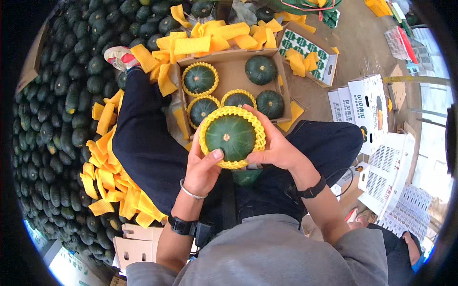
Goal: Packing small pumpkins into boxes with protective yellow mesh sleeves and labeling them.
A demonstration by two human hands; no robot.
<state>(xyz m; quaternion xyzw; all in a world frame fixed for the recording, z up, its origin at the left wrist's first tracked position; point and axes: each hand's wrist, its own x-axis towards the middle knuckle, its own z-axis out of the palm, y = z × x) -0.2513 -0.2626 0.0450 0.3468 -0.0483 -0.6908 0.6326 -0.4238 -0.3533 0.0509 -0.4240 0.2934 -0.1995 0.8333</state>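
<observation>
Between my left hand and my right hand is a dark green squash, its stem scar facing up. A yellow foam net sleeve rings its sides, and both hands grip it from left and right. Just beyond stands an open cardboard box. Inside it, three squashes wear yellow nets: one at the upper left, one below it, and one in the middle, partly hidden by the held one. Two bare squashes sit along the right side, one at the top and one lower.
A large heap of dark green squashes fills the left. Flat yellow foam sleeves lie beside my left leg, with more behind the box. A patterned carton and printed cartons stand right. Another person's arm shows lower right.
</observation>
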